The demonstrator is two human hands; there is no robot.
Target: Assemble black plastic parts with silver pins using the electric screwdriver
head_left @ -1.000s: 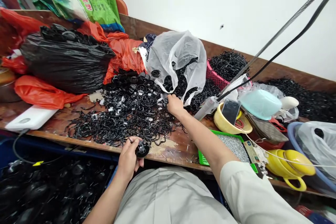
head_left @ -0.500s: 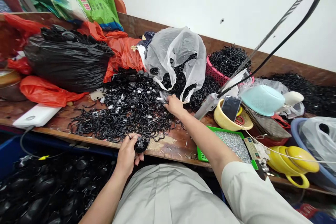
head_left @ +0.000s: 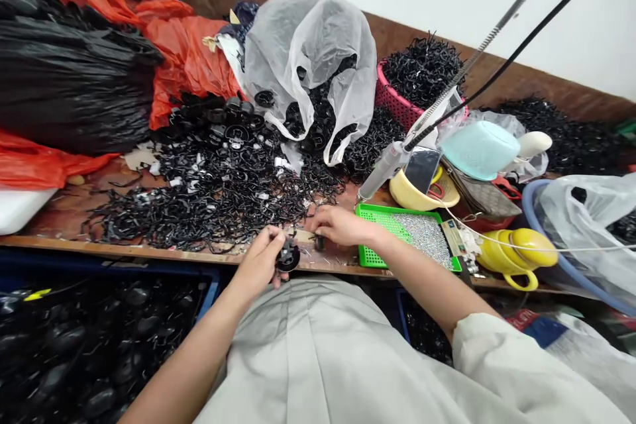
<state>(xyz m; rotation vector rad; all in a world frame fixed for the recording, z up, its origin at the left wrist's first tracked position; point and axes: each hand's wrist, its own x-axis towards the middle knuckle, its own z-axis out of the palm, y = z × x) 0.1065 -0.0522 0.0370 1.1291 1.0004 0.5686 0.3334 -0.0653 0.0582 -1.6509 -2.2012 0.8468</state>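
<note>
My left hand (head_left: 262, 257) is closed around a round black plastic part (head_left: 289, 258) at the front edge of the workbench. Just to its right, my right hand (head_left: 336, 224) hovers low over the bench with bent fingers pressed together. A small dark piece (head_left: 319, 242) shows under those fingertips; its kind is too small to make out. Behind both hands spreads a heap of thin black plastic strips (head_left: 199, 212), with small white bits among them. A green perforated tray (head_left: 370, 256) holding tiny silvery metal pieces (head_left: 424, 235) sits beside my right wrist.
An electric screwdriver (head_left: 385, 169) hangs on a spring and cable right of centre. Behind it stand a pink basket (head_left: 397, 103) of black strips and a white plastic bag (head_left: 308, 33). A yellow bowl (head_left: 422, 195) and yellow cup (head_left: 517, 255) stand right. Below left is a blue bin (head_left: 211, 291).
My right hand has drawn back from the heap by the white bag to the front edge, near my left hand. My left hand keeps its hold on the black part. The view has shifted right and down.
</note>
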